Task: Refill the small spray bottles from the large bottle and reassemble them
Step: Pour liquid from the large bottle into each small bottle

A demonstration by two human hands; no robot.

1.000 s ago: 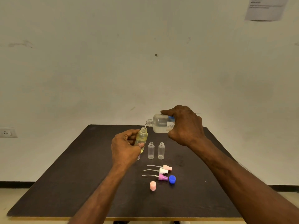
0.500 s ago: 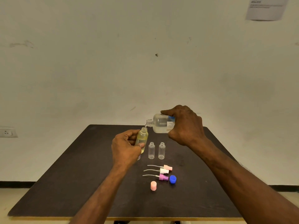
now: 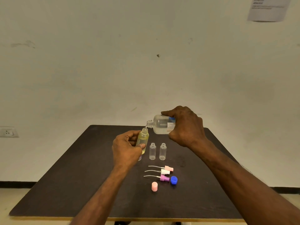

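Frame centre, above the worktop point(image 3: 68, 176): right hand point(image 3: 186, 127) is gripping the tipped large bottle point(image 3: 159, 125), left hand point(image 3: 125, 149) is pinching the yellowish spray bottle point(image 3: 143, 138). Advice: keep mouths aligned, pour thin, stop below the neck.

1. The large bottle point(image 3: 162, 125), gripped by the right hand point(image 3: 185, 125), now lies a touch flatter than a second ago, its open neck just above the mouth of the small bottle point(image 3: 142, 140).
2. The left hand point(image 3: 125, 148) has kept that small bottle nearly in place; the yellowish liquid inside looks slightly higher, though the difference is hard to judge.
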